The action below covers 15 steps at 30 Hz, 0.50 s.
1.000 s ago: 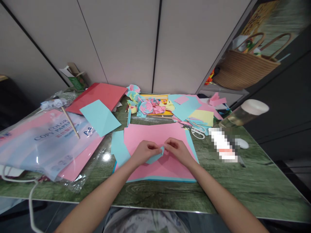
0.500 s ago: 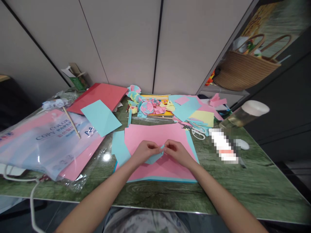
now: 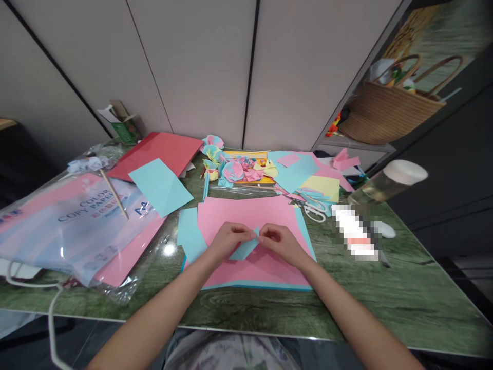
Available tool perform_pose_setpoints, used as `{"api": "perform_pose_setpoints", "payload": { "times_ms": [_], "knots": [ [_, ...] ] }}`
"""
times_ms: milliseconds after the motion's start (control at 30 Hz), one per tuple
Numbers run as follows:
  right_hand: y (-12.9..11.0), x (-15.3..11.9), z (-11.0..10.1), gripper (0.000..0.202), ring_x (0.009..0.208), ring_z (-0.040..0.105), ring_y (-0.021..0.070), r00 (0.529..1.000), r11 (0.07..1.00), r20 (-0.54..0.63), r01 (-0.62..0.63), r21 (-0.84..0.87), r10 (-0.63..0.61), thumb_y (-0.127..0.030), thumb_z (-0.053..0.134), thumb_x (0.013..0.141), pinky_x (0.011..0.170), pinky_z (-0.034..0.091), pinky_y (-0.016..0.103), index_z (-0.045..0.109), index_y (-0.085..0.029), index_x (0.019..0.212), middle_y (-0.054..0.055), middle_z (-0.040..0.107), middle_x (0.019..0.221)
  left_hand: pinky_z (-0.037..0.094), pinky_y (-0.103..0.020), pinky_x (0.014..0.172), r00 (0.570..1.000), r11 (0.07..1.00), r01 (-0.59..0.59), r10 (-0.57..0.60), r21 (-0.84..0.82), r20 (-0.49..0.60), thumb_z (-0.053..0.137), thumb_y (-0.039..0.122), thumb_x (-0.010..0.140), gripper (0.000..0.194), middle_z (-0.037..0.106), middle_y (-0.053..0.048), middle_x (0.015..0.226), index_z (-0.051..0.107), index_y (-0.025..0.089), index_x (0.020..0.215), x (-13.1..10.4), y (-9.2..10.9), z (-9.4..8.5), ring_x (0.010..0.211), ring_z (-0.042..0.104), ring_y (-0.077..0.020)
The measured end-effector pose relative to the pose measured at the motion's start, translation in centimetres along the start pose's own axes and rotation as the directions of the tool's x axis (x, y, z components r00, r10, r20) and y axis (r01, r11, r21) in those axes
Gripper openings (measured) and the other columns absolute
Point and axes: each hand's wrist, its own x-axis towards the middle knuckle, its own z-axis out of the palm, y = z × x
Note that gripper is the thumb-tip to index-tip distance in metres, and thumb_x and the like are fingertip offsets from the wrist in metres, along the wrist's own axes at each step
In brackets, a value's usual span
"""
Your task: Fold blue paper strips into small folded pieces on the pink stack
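Observation:
A small folded blue paper point(image 3: 245, 250) is held over the pink sheets point(image 3: 246, 210) near the middle of the table. My left hand point(image 3: 232, 239) pinches its upper part between thumb and fingers. From the other side, my right hand point(image 3: 280, 241) pinches the same piece at its top corner, the fingertips of both hands almost touching. Blue sheets point(image 3: 189, 234) stick out from under the pink ones at the left.
White-handled scissors point(image 3: 316, 210) lie right of the stack. Behind are paper flowers point(image 3: 233, 171) and cut scraps point(image 3: 295, 172). A plastic paper pack point(image 3: 88, 221) and a red folder point(image 3: 162, 149) are on the left, a capped bottle point(image 3: 389, 180) on the right.
The small blue paper has shifted slightly and shows more of its top corner between my fingertips. My left fingers have straightened a little; my right hand has barely moved.

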Motion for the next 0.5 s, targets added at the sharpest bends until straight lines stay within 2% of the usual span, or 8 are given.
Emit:
{"api": "perform_pose_setpoints", "payload": {
  "times_ms": [100, 200, 367, 500],
  "knots": [
    [0.1, 0.03, 0.07, 0.014, 0.062, 0.044, 0.0112, 1.0, 0.999, -0.023, 0.0, -0.039, 0.0, -0.03, 0.051, 0.074, 0.058, 0.035, 0.023, 0.051, -0.016, 0.068, 0.0, 0.051, 0.065, 0.032, -0.023, 0.053, 0.999, 0.996, 0.045, -0.045, -0.072, -0.001, 0.062, 0.028, 0.06, 0.017, 0.055, -0.002, 0.055, 0.064, 0.011, 0.06, 0.01, -0.09, 0.14, 0.054, 0.044, -0.0104],
    [0.06, 0.03, 0.09, 0.013, 0.061, 0.043, 0.0105, 1.0, 0.999, -0.022, 0.006, -0.05, -0.007, -0.028, 0.051, 0.073, 0.057, 0.035, 0.023, 0.05, -0.017, 0.067, -0.001, 0.05, 0.064, 0.033, -0.023, 0.052, 0.999, 0.996, 0.051, -0.051, -0.068, 0.008, 0.061, 0.028, 0.061, 0.017, 0.054, -0.001, 0.055, 0.063, 0.011, 0.06, 0.02, -0.16, 0.12, 0.053, 0.045, -0.0103],
    [-0.14, -0.13, 0.1, 0.01, 0.058, 0.04, 0.0091, 0.999, 0.998, 0.045, 0.003, -0.069, 0.0, -0.025, 0.051, 0.072, 0.055, 0.032, 0.022, 0.05, -0.016, 0.066, -0.003, 0.048, 0.061, 0.035, -0.023, 0.057, 0.997, 0.998, -0.055, 0.054, 0.01, 0.052, 0.062, 0.027, 0.061, 0.016, 0.056, -0.001, 0.063, 0.061, 0.013, 0.069, 0.02, 0.09, 0.03, 0.06, 0.047, -0.0108],
    [-0.35, -0.28, 0.12, 0.01, 0.057, 0.039, 0.0089, 0.997, 0.996, 0.071, -0.011, -0.086, 0.017, -0.024, 0.052, 0.071, 0.054, 0.032, 0.021, 0.051, -0.016, 0.065, -0.004, 0.046, 0.059, 0.035, -0.023, 0.058, 0.996, 0.996, -0.082, 0.082, -0.017, 0.016, 0.061, 0.026, 0.061, 0.013, 0.055, 0.0, 0.059, 0.06, 0.012, 0.062, 0.06, 0.03, 0.0, 0.058, 0.046, -0.0105]
  ]
}}
